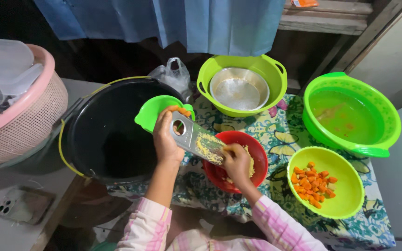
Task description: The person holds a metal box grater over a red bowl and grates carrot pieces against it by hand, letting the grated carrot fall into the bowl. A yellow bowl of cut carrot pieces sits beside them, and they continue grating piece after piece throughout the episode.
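Two hands share the work: the left hand [166, 139] grips the metal grater [196, 139] slanted over the red bowl [257, 160], so shreds drop in, while the right hand [237, 162] pinches a small yellowish piece against it.

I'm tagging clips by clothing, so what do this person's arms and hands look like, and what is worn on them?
Both hands are bare: the left hand and right hand show no gloves, and no rings or watch can be made out. The forearms are uncovered. Lower down, each arm wears a loose sleeve in pink and white plaid with thin darker lines, pushed back from the wrists.
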`<state>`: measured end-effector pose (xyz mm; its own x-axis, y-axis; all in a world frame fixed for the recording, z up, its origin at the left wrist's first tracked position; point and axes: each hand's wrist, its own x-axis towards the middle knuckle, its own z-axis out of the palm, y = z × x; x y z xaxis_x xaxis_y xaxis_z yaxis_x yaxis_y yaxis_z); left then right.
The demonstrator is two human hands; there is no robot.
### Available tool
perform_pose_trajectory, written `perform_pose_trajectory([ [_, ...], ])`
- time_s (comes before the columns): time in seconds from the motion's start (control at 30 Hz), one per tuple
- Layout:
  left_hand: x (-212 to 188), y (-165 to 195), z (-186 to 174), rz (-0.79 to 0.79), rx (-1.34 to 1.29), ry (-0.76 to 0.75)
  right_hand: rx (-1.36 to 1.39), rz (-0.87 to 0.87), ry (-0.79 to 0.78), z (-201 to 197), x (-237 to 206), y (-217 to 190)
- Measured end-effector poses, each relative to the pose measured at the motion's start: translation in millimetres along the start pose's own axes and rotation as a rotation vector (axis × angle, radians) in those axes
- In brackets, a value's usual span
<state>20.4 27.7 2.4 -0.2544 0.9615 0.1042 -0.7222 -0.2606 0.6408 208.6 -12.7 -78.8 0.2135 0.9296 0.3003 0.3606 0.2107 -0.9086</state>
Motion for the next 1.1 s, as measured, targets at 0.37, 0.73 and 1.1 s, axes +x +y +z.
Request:
perform_pose_trajectory([
  [0.37, -0.8, -2.3, 0.4, -0.004, -0.024, 0.005, -0.013, -0.229, -0.056, 19.4, 0.9, -16.3],
  [0.73, -2.7, 1.3, 3.8, 0.016, -0.004, -0.012, 0.005, -0.078, -0.056, 25.7, 1.5, -19.0],
  [1.1, -2.3, 5.6, 2.5, 0.036, 0.034, -0.028, -0.055, 0.082, 0.011, -0.2, -2.7, 0.9],
])
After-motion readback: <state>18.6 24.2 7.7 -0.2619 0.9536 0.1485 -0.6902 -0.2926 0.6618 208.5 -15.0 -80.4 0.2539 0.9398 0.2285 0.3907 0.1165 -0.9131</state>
